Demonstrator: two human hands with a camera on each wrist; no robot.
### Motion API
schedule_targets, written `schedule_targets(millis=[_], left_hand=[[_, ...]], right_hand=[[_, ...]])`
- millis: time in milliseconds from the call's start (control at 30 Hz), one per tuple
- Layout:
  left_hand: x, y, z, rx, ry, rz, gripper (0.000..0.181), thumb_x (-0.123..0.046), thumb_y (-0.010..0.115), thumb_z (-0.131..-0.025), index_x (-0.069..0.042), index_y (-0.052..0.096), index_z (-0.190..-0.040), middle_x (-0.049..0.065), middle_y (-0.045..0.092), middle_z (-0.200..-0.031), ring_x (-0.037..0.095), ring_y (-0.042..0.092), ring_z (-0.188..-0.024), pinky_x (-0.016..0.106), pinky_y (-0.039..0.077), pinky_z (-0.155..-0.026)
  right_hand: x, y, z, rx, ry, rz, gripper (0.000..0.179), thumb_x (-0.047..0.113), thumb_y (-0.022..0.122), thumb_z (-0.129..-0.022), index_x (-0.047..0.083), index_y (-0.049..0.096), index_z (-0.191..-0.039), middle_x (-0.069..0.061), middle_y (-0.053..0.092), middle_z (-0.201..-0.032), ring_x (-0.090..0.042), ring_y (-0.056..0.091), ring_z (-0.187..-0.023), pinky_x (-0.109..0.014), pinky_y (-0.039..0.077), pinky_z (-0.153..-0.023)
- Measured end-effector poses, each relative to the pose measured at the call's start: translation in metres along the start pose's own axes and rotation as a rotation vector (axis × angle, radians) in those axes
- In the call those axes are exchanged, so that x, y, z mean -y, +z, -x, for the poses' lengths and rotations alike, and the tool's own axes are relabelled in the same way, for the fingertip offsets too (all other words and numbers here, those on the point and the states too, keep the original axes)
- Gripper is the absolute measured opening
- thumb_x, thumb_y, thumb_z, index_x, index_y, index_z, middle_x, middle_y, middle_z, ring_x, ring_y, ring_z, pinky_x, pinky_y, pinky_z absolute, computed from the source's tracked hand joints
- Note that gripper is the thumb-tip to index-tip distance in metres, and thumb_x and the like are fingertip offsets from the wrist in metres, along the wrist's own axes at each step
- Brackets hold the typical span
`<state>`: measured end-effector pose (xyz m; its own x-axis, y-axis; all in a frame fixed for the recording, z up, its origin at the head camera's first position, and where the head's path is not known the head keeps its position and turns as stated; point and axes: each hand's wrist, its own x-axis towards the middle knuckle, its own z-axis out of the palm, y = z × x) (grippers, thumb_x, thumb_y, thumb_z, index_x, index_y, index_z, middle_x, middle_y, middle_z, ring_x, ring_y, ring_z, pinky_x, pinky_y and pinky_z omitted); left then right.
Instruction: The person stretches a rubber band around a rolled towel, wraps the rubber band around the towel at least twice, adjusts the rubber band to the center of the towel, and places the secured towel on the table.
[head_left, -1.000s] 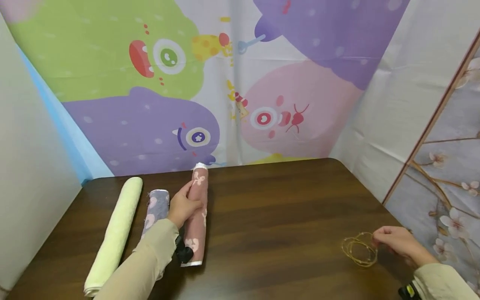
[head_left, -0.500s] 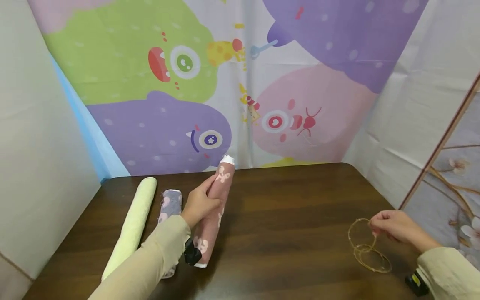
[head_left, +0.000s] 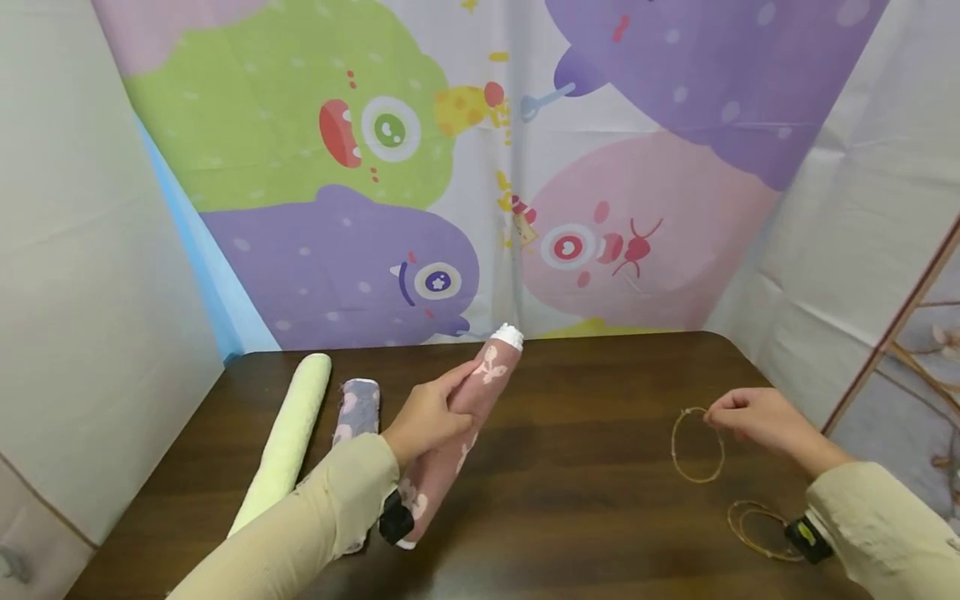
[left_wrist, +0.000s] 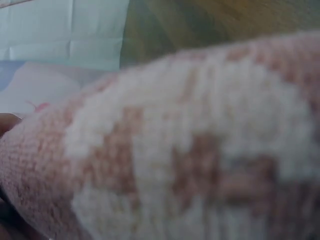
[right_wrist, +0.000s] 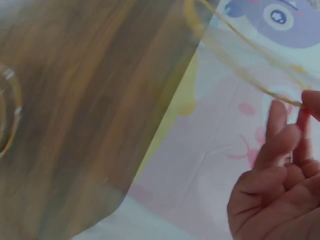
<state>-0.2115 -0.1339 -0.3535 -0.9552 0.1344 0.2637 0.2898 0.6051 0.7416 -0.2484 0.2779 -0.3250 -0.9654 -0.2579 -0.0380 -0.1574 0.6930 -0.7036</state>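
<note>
My left hand [head_left: 427, 418] grips a rolled pink towel [head_left: 491, 373] with pale flower-like patches and white ends, tilted with its far end to the right. In the left wrist view the towel's knit [left_wrist: 165, 150] fills most of the picture. My right hand [head_left: 768, 421] pinches one thin yellow rubber band [head_left: 673, 450] between thumb and fingertip, and the loop hangs down. In the right wrist view that band [right_wrist: 240, 70] stretches away from the fingertips. More yellow bands [head_left: 731, 523] lie on the table below the right wrist, partly hidden by the wrist camera.
On the dark wooden table [head_left: 585, 467], a rolled pale yellow towel [head_left: 288, 437] and a shorter grey-and-pink rolled towel [head_left: 358, 408] lie at the left, partly behind the left sleeve. A cartoon-printed curtain [head_left: 360, 250] hangs along the back edge.
My left hand has brought the pink towel rightward, tilting it. My right hand has raised one rubber band out of the bunch; the others now lie apart on the table.
</note>
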Motion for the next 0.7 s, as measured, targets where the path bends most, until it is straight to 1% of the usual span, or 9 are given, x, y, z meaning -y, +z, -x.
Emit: schedule_targets(millis=[133, 200, 267, 367, 433, 533, 600, 700], left_hand=[[-0.006, 0.001, 0.003, 0.038, -0.004, 0.019, 0.074, -0.005, 0.067, -0.073, -0.018, 0.046, -0.143, 0.012, 0.058, -0.13, 0.024, 0.059, -0.101, 0.042, 0.049, -0.088], [-0.009, 0.001, 0.004, 0.059, -0.004, 0.021, 0.074, -0.005, 0.067, -0.074, -0.018, 0.045, -0.144, 0.011, 0.058, -0.13, 0.023, 0.059, -0.1, 0.042, 0.049, -0.088], [-0.011, 0.001, 0.006, 0.076, 0.007, 0.004, 0.074, -0.005, 0.067, -0.075, -0.018, 0.045, -0.144, 0.011, 0.058, -0.13, 0.023, 0.059, -0.099, 0.042, 0.049, -0.087], [-0.013, 0.0, 0.009, 0.092, 0.042, -0.032, 0.074, -0.005, 0.067, -0.075, -0.018, 0.045, -0.144, 0.01, 0.058, -0.13, 0.022, 0.059, -0.101, 0.041, 0.049, -0.087], [-0.015, -0.001, 0.009, 0.098, 0.068, -0.05, 0.073, -0.006, 0.067, -0.076, -0.018, 0.045, -0.144, 0.01, 0.058, -0.131, 0.022, 0.059, -0.103, 0.041, 0.048, -0.088], [-0.017, 0.0, 0.01, 0.1, 0.101, -0.069, 0.072, -0.006, 0.067, -0.076, -0.016, 0.045, -0.144, 0.011, 0.059, -0.13, 0.022, 0.059, -0.105, 0.041, 0.048, -0.089], [-0.019, 0.0, 0.011, 0.097, 0.125, -0.08, 0.072, -0.006, 0.067, -0.076, -0.015, 0.046, -0.144, 0.011, 0.06, -0.128, 0.022, 0.06, -0.104, 0.04, 0.048, -0.089], [-0.021, 0.0, 0.012, 0.092, 0.157, -0.099, 0.071, -0.006, 0.067, -0.075, -0.014, 0.047, -0.143, 0.011, 0.062, -0.125, 0.021, 0.06, -0.101, 0.039, 0.049, -0.087]], right_hand=[[0.018, 0.011, -0.01, -0.024, -0.017, -0.08, 0.021, 0.013, 0.063, -0.087, -0.007, 0.067, -0.088, 0.006, 0.065, -0.072, -0.008, 0.051, -0.059, -0.025, 0.044, -0.056], [0.027, 0.017, -0.013, -0.029, -0.018, -0.109, 0.019, 0.014, 0.064, -0.086, -0.004, 0.067, -0.085, 0.006, 0.066, -0.071, -0.009, 0.051, -0.059, -0.025, 0.044, -0.057], [0.036, 0.022, -0.016, -0.032, -0.016, -0.144, 0.015, 0.015, 0.065, -0.085, 0.0, 0.067, -0.084, 0.006, 0.066, -0.07, -0.008, 0.052, -0.06, -0.026, 0.044, -0.058], [0.046, 0.03, -0.018, -0.036, -0.01, -0.184, 0.011, 0.014, 0.066, -0.084, 0.004, 0.067, -0.082, 0.005, 0.066, -0.068, -0.007, 0.053, -0.059, -0.025, 0.043, -0.056], [0.051, 0.033, -0.019, -0.035, -0.011, -0.206, 0.01, 0.013, 0.066, -0.084, 0.004, 0.067, -0.082, 0.005, 0.066, -0.068, -0.006, 0.055, -0.06, -0.024, 0.043, -0.056], [0.058, 0.036, -0.021, -0.035, -0.016, -0.216, 0.009, 0.012, 0.066, -0.084, 0.003, 0.067, -0.082, 0.005, 0.065, -0.067, -0.006, 0.055, -0.06, -0.025, 0.044, -0.055], [0.062, 0.037, -0.022, -0.033, -0.021, -0.224, 0.009, 0.011, 0.065, -0.084, 0.003, 0.067, -0.082, 0.006, 0.065, -0.067, -0.005, 0.057, -0.061, -0.025, 0.045, -0.056], [0.071, 0.038, -0.024, -0.036, -0.033, -0.22, 0.009, 0.011, 0.065, -0.084, 0.003, 0.067, -0.082, 0.007, 0.065, -0.067, -0.005, 0.056, -0.061, -0.024, 0.044, -0.056]])
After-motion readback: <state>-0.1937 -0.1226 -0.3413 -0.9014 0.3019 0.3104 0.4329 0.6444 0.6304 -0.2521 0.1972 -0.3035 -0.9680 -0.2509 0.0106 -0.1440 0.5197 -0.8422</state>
